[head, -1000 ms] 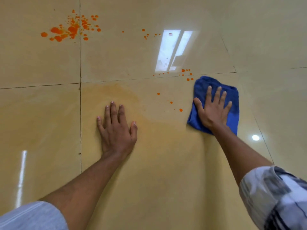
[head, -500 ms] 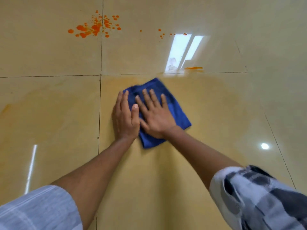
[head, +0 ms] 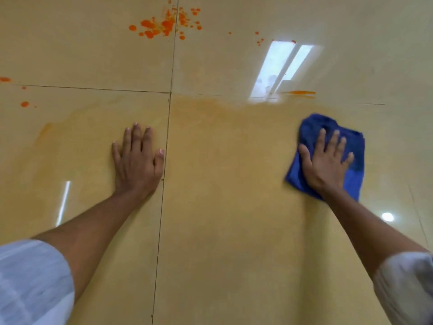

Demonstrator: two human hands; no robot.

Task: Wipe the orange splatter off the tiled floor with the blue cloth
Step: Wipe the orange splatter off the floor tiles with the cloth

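Orange is what's left to chase. Head view, the only one: glossy beige tiled floor (head: 234, 231) with dark grout lines, and a folded blue terry cloth (head: 353, 146) lying flat on it at the right, well apart from the main mess.

Right hand (head: 326, 166) is palm-down on the blue cloth, fingers spread and flat, pressing it to the tile rather than pinching it. Left hand (head: 138, 163) is flat on bare tile just left of a grout line, fingers straight and nearly together, holding nothing; looks like a brace.

Dense orange splatter (head: 164, 25) sits at the top, straddling the vertical grout line. Small orange drops (head: 24, 104) at the far left edge, a thin orange streak (head: 298, 92) beside the window glare, above the cloth. Hazy orange film (head: 206, 109) covers the tile between the hands, so my read is the job is partly done.

To do this step well:
- keep the palm weighted so the cloth doesn't bunch
- overlap strokes across the film
- reach up to the streak, then the dense patch
- refold to a clean face, or it probably just smears pigment
- work along the grout; colour likely lodges there
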